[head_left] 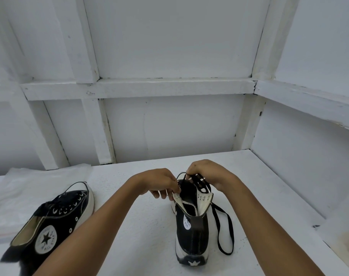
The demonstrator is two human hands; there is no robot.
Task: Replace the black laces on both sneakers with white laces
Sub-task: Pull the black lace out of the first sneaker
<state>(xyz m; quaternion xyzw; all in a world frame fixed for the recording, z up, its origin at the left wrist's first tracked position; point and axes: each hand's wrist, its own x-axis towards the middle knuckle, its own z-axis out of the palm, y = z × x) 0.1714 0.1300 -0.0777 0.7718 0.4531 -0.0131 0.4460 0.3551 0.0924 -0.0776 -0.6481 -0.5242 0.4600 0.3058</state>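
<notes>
Right of centre on the white table [139, 236], one high-top sneaker [189, 242] stands upright, heel toward the camera. Above its open collar the right hand [207, 174] pinches loosened loops of black lace [201, 185]; more lace trails down the shoe's right side. The left hand [161, 182] grips the left eyelet flap. At lower left the second sneaker [56, 222] lies on its side, laced in black, beside a plastic sheet [30, 186]

Bare surface [141, 226] lay open between the tipped sneaker [56, 220] at left and the upright sneaker [191, 232] at centre. Loose black lace [231, 236] trailed just right of the latter. Plastic sheet [40, 180] occupied far left. Framed wall [169, 126] closed the far edge.
</notes>
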